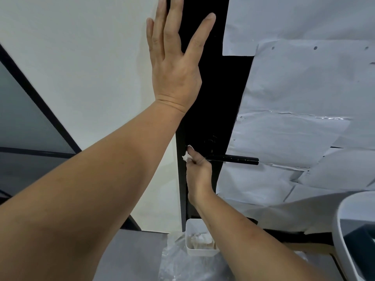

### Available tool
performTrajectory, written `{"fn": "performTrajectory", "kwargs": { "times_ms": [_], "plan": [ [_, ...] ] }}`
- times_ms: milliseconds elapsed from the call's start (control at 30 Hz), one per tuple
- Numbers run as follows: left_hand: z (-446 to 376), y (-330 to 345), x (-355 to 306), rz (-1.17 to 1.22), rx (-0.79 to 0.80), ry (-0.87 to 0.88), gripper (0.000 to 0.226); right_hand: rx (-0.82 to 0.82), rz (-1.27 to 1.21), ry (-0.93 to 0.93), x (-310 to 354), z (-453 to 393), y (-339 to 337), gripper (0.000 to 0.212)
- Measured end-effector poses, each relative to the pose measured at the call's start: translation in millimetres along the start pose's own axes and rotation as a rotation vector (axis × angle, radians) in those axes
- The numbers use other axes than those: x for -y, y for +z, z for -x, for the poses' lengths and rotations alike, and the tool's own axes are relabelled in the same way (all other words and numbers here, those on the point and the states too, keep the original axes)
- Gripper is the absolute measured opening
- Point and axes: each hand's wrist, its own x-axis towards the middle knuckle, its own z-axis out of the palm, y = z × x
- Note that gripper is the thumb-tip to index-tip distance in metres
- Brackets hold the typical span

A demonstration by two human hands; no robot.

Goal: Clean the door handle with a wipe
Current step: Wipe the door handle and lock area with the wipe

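Black door, left hand flat.

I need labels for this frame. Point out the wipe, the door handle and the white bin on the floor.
wipe [185, 156]: head view, on the crumpled white edge showing above the right hand.
door handle [237, 159]: head view, on the middle of the black lever.
white bin [200, 251]: head view, on its front wall.

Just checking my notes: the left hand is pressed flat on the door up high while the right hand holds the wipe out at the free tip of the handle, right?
Not quite. In the head view the right hand holds the wipe at the handle's base by the door edge, not its free tip. The left hand is pressed flat up high.
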Motion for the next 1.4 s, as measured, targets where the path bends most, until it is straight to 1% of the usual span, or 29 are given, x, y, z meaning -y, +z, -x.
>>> {"fn": "performTrajectory", "kwargs": {
  "times_ms": [33, 67, 100, 167, 200, 300, 333, 400, 467, 533, 633, 700, 733, 767, 800, 867, 900, 967, 1067, 1100, 1167, 1200, 1267, 1400],
  "plan": [
    [-1, -2, -1, -0.022, 0.003, 0.024, 0.059, 0.026, -0.044, -0.026, 3, 3, 1, 0.026],
    [0, -4, -3, -0.026, 0.015, 0.064, 0.061, -0.001, 0.002, -0.079, 5, 8, 5, 0.024],
    [0, -4, -4, -0.033, 0.009, 0.061, 0.062, -0.036, 0.106, -0.174, 3, 12, 5, 0.022],
    [0, -6, -4, -0.013, 0.038, 0.037, 0.062, -0.047, 0.184, -0.343, 7, 24, 6, 0.017],
    [-1, -7, -4, -0.019, 0.051, 0.036, 0.061, -0.056, 0.21, -0.41, 11, 27, 9, 0.018],
    [-3, -8, -7, -0.049, 0.068, 0.037, 0.061, -0.101, 0.321, -0.589, 27, 24, 15, 0.041],
    [-3, -8, -7, -0.056, 0.068, 0.037, 0.061, -0.117, 0.336, -0.612, 34, 21, 18, 0.042],
    [-2, -8, -6, -0.06, 0.064, 0.033, 0.061, -0.104, 0.339, -0.593, 44, 16, 25, 0.03],
    [1, -6, -4, -0.046, 0.06, 0.035, 0.061, -0.195, 0.635, -0.642, 42, 12, 22, 0.016],
    [1, -5, -3, -0.04, 0.051, 0.039, 0.06, -0.194, 0.652, -0.631, 31, 6, 16, 0.026],
    [0, -4, -5, -0.053, 0.048, 0.027, 0.058, -0.136, 0.686, -0.514, 33, 4, 12, 0.035],
    [1, -3, -4, -0.046, 0.046, 0.026, 0.059, -0.143, 0.605, -0.49, 38, 2, 16, 0.029],
    [2, -3, -4, -0.049, 0.037, 0.021, 0.061, -0.127, 0.508, -0.508, 42, 4, 19, 0.031],
    [2, -2, -3, -0.056, 0.03, 0.023, 0.062, -0.101, 0.448, -0.498, 43, 6, 20, 0.042],
    [2, -2, -2, -0.058, 0.029, 0.029, 0.062, -0.1, 0.454, -0.514, 44, 7, 18, 0.045],
    [2, -2, -3, -0.054, 0.028, 0.028, 0.061, -0.083, 0.437, -0.494, 49, 9, 13, 0.027],
    [2, -2, -3, -0.057, 0.03, 0.028, 0.061, -0.086, 0.465, -0.471, 53, 9, 12, 0.025],
    [2, -2, -3, -0.059, 0.029, 0.03, 0.064, -0.094, 0.586, -0.498, 61, 9, 8, 0.036],
    [3, -2, -3, -0.059, 0.024, 0.029, 0.066, -0.182, 0.69, -0.732, 64, 14, 3, 0.038],
    [2, -2, -3, -0.061, 0.026, 0.029, 0.066, -0.225, 0.765, -0.823, 65, 14, 1, 0.041],
    [2, -1, -2, -0.058, 0.025, 0.032, 0.066, -0.3, 1.026, -0.951, 64, 8, -8, 0.046],
    [3, 0, -2, -0.056, 0.023, 0.034, 0.067, -0.301, 1.161, -0.974, 63, 4, -11, 0.047],
    [3, 0, -1, -0.059, 0.021, 0.037, 0.066, -0.243, 1.365, -0.988, 58, -3, -17, 0.046],
    [2, -1, -1, -0.059, 0.023, 0.05, 0.061, -0.114, 1.501, -1.052, 54, -15, -20, 0.054]
  ]
}}
